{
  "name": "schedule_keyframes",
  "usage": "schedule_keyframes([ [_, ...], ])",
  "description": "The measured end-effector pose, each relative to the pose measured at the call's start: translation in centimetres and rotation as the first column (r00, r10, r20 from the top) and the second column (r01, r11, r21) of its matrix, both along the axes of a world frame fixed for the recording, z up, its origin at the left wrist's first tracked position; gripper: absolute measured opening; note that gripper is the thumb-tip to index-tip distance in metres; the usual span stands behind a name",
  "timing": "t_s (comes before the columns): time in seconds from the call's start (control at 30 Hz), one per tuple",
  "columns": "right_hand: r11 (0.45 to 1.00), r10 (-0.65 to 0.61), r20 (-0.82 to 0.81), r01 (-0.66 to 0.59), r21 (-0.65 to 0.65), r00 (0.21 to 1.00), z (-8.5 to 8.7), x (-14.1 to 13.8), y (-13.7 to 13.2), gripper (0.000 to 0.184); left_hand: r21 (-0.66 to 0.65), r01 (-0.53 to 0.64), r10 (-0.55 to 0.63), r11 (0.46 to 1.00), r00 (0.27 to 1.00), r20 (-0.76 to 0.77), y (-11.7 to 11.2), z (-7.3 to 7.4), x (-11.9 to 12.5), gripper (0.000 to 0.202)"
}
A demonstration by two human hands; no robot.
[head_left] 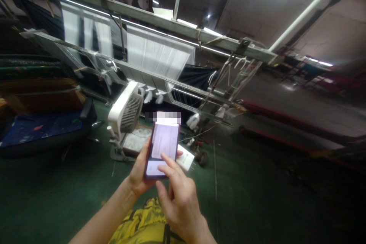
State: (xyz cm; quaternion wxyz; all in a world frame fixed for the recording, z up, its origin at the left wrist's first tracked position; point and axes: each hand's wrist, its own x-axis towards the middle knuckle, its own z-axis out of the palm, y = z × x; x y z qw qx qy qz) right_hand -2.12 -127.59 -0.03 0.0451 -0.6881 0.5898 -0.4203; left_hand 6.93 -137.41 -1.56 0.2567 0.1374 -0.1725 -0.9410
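A smartphone (163, 146) with a lit screen lies in my left hand (140, 173), tilted up towards me. The fingers of that hand are wrapped round its sides and back. My right hand (180, 190) is over the lower part of the screen, its index and middle fingers stretched out at the glass and its thumb apart. Nothing is held in the right hand. Past the phone's right edge shows a white rectangular piece (186, 158) with faint marks; I cannot tell what it is or whether it touches the hand. The top of the screen is pixelated.
Ahead stands a long metal frame (137, 13) carrying white threads (157, 51), knotted below. A white fan (126, 108) stands on the green floor (248, 198) before it. At left is a chair with a blue patterned seat (42, 129). Red rails (274, 116) run at right.
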Motion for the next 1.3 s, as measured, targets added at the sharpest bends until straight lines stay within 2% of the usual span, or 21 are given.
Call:
schedule_keyframes([
  [0.3,0.999,0.01,0.002,-0.011,0.033,1.0,-0.2,0.0,0.0,0.031,0.002,-0.003,0.003,1.0,0.999,0.04,0.0,0.2,-0.1,0.063],
  [0.47,0.987,-0.155,0.094,0.158,-0.023,0.983,-0.6,-0.3,0.1,0.025,0.025,-0.035,0.034,0.999,0.998,0.05,-0.1,0.1,-0.2,0.054],
  [0.53,0.982,-0.175,0.124,0.183,-0.051,0.977,-0.7,-0.4,0.2,0.025,0.022,-0.042,0.041,0.999,0.998,0.048,-0.2,0.1,-0.2,0.052],
  [0.87,0.993,-0.086,0.126,0.095,-0.073,0.988,-1.0,-0.6,-0.1,0.03,0.029,-0.026,0.024,0.999,0.999,0.043,-0.4,-0.3,-0.4,0.05],
  [1.03,0.999,-0.038,0.132,0.042,-0.032,0.991,-0.9,-0.6,-0.3,0.032,0.031,-0.041,0.039,0.999,0.998,0.053,-0.6,-0.2,-0.4,0.05],
  [1.3,0.998,0.061,0.063,-0.062,0.01,0.996,-0.6,-0.4,-0.4,0.032,0.0,0.006,-0.007,1.0,0.999,0.041,-0.7,-0.2,-0.3,0.057],
])
